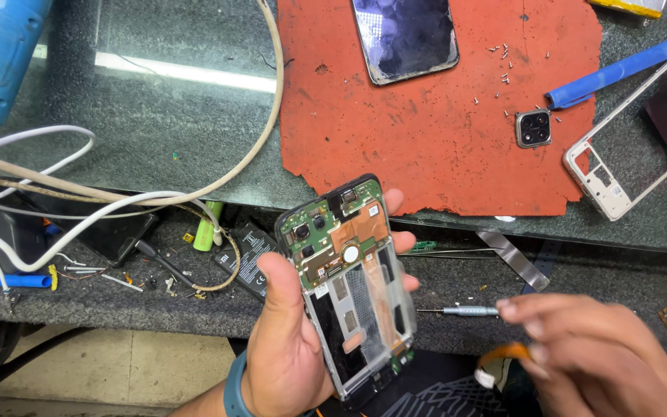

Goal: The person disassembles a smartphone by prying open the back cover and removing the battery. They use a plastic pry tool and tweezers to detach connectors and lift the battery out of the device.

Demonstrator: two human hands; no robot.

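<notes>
The left hand (291,347) is wrapped around one opened smartphone (349,278), back cover off: the thumb lies along its left edge and the fingertips show past its right edge, so the hand is clamped on the phone's sides. The phone is held tilted, camera end up, above the lower stone shelf (580,297), in front of the upper counter's edge. Its green circuit board, copper-coloured foil and bare battery bay face the camera. A blue band sits on that wrist.

The right hand (588,347) is blurred at lower right, just beside the phone but not touching it. Its fingers are drawn together around a small orange flex strip (503,353) with a white end; how tightly they pinch it I cannot tell.

Between the two hands, one slim precision screwdriver (461,311) lies on the shelf, and one metal strip (512,259) lies above it. A black battery (247,261) rests left of the phone, near tangled white and beige cables (79,212).

On the upper counter one red mat (426,131) carries a second phone (405,37) lying face up, one square camera module (533,128) and a scatter of tiny screws (505,66), too small to count. One blue pry tool (619,71) and one white phone frame (627,135) lie right of the mat.
</notes>
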